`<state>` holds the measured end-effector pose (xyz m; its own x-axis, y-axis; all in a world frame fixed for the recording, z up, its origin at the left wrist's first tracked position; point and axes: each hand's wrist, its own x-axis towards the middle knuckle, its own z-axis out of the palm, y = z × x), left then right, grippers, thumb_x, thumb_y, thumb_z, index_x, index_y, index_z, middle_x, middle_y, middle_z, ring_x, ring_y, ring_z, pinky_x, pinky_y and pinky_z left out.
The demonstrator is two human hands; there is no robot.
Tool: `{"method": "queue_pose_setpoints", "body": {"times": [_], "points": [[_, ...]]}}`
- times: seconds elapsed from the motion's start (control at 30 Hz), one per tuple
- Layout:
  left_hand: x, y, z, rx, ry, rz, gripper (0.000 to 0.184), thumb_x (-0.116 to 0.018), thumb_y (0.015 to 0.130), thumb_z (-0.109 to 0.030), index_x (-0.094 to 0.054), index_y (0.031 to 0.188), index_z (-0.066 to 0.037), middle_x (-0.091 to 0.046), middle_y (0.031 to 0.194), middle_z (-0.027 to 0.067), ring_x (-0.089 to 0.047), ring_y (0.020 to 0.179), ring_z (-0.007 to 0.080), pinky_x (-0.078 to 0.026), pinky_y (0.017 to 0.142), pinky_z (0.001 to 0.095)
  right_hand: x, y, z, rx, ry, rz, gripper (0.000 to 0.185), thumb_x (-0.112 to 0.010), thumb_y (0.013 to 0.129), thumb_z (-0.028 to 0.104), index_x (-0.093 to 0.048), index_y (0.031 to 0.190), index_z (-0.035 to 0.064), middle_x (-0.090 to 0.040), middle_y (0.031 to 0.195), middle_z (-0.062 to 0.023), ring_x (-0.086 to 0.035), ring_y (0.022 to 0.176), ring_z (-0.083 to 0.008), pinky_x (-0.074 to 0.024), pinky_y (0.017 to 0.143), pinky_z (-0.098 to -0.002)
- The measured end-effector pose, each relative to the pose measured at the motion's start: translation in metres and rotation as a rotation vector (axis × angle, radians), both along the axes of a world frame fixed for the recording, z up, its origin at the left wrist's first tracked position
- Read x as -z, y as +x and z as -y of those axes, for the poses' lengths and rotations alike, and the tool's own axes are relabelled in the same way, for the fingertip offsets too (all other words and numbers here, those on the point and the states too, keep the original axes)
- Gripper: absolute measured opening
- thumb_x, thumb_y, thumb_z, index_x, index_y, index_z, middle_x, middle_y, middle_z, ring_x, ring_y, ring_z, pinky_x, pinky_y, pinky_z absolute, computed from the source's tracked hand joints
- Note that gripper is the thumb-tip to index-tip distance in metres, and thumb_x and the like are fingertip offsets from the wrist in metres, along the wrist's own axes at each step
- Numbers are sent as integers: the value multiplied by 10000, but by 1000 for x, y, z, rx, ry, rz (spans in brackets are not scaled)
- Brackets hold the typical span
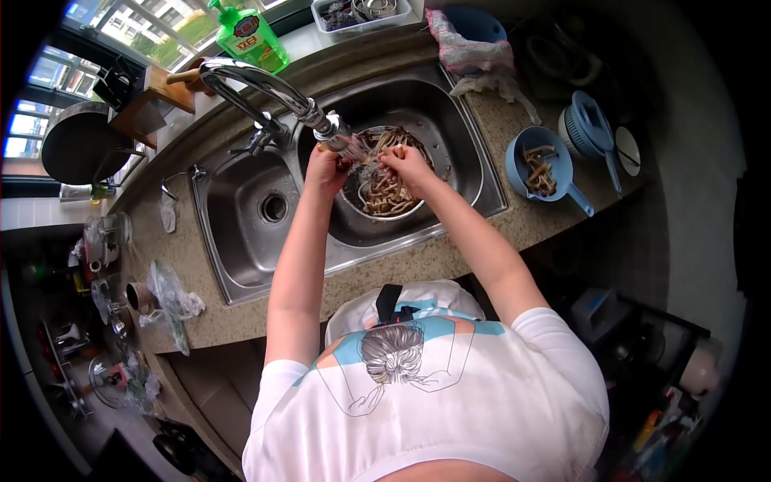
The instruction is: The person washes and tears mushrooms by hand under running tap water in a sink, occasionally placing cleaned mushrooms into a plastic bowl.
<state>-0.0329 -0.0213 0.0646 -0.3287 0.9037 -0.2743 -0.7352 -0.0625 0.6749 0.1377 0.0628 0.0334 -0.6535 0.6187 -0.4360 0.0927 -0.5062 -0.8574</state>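
Observation:
Under the running faucet, my left hand is closed at the left rim of a bowl in the right sink basin; what its fingers hold is too small to name. My right hand is closed over the bowl, its fingers pinched on something I cannot make out. Long thin brown mushrooms fill much of the bowl, wet under the stream. A blue strainer with a handle stands on the counter to the right, with more mushrooms in it.
The left sink basin has a drain. Green soap bottle stands behind the faucet. A plastic bag lies on the left counter, a blue basket on the right. A pan hangs or leans near the window.

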Motion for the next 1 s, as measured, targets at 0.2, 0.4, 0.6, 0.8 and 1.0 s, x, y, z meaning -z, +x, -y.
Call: {"method": "queue_pose_setpoints", "body": {"times": [0.2, 0.4, 0.6, 0.8, 1.0], "points": [[-5, 16, -16, -128, -188, 195, 231, -584, 803, -60, -546, 1027, -18, -606, 886, 85, -597, 694, 154, -475, 548, 215, -2, 23, -1, 39, -160, -37, 161, -529, 886, 158, -551, 980, 29, -603, 762, -55, -543, 563, -86, -478, 486, -209], [26, 44, -1, 287, -499, -61, 161, -491, 891, -104, -533, 1021, -17, -620, 829, 72, -616, 681, 126, -439, 490, 175, -2, 57, -9, 139, 9, 105, 141, -492, 905, 169, -537, 961, 48, -556, 712, -33, -537, 579, -93, -490, 481, -225], [-6, 108, -32, 373, -458, -110, 126, -479, 895, -86, -540, 966, -2, -618, 821, 79, -607, 681, 143, -460, 518, 214, -18, 106, -20, 333, 62, 12, 159, -478, 917, 190, -525, 957, 43, -559, 733, -44, -534, 561, -98, -468, 475, -228], [-71, 196, -94, 564, -269, -56, 155, -487, 893, -102, -529, 1000, 1, -610, 831, 84, -608, 732, 148, -473, 565, 214, -84, 191, -49, 591, 73, -196, 143, -479, 907, 132, -520, 1018, 54, -563, 760, -33, -511, 604, -90, -430, 527, -214], [-83, 287, -156, 655, -242, -11, 239, -515, 884, -160, -519, 1030, 30, -585, 945, 142, -599, 809, 226, -505, 674, 304, -81, 278, -92, 616, 104, -153, 292, -567, 857, 155, -493, 1106, 22, -571, 1007, -94, -558, 877, -151, -438, 788, -257]]}}
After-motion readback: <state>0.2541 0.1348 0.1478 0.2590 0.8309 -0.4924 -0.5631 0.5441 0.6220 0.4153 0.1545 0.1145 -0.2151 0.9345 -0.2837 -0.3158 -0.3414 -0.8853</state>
